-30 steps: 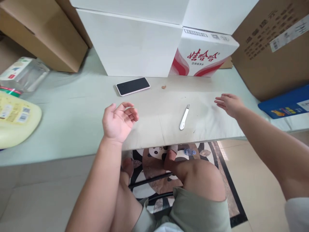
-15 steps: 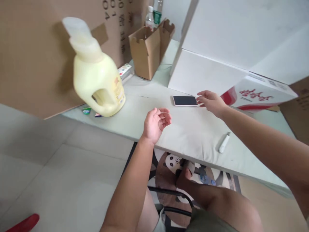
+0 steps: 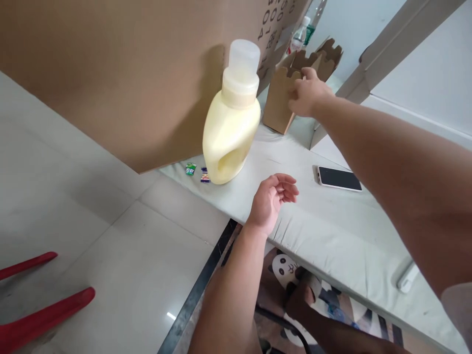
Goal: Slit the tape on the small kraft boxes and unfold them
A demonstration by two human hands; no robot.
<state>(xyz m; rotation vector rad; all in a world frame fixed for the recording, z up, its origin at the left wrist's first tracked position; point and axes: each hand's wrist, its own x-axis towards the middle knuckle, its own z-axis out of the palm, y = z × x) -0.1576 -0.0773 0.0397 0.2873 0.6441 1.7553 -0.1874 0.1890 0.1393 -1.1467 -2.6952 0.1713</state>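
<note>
My right hand is at the upper right side of a brown cardboard box with a notched top edge. Its thumb and curled fingers are apart, against or just in front of the box; actual contact is hard to make out. My left hand hovers over the near part of the covered table, palm turned inward, fingers loosely bent and holding nothing. Left of it stands a pale yellow jug with a translucent cap. A phone lies dark side up below my right forearm.
Two small wrapped packets, one green and one dark, lie beside the jug. A large cardboard panel rises behind. Plastic bottles stand past the box. A white handled tool rests at the right, near the table edge.
My right hand has left the phone's side and moved up and left to the cardboard box. My left hand keeps its loose pose. The view has turned left.
</note>
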